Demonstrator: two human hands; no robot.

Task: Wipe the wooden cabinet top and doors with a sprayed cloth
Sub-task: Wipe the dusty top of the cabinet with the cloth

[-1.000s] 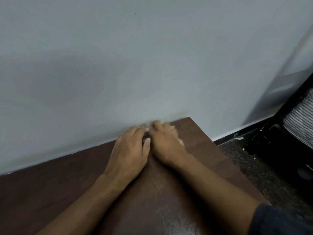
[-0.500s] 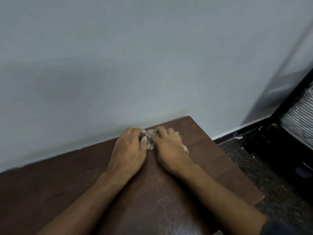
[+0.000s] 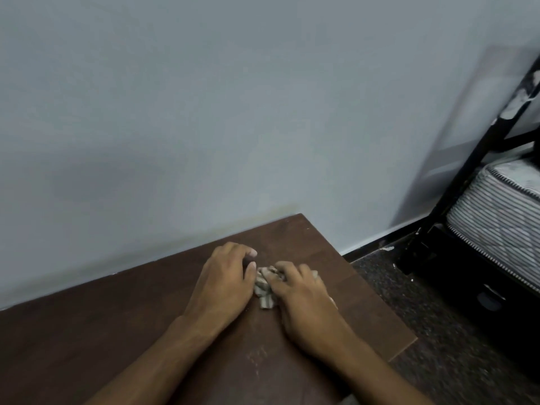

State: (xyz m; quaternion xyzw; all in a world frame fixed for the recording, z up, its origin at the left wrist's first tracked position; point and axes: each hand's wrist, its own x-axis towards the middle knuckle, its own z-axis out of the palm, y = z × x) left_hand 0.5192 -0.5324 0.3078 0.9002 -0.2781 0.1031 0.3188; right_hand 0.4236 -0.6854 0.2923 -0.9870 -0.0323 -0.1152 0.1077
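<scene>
A dark brown wooden cabinet top (image 3: 96, 325) fills the lower left, its back edge against the wall. A small crumpled pale cloth (image 3: 264, 289) lies on it near the right end. My right hand (image 3: 306, 302) presses down on the cloth and covers most of it. My left hand (image 3: 225, 280) lies palm down beside it, with the thumb and fingertips touching the cloth's left edge. The cabinet doors are out of view.
A pale grey wall (image 3: 233, 112) rises straight behind the cabinet. The cabinet's right edge (image 3: 382, 299) drops to a dark speckled floor (image 3: 438, 331). A black bed frame (image 3: 467, 176) with a striped mattress (image 3: 502, 211) stands at the right.
Both hands with the cloth have slid back from the wall toward me along the cabinet top. More of the cloth shows between the hands now.
</scene>
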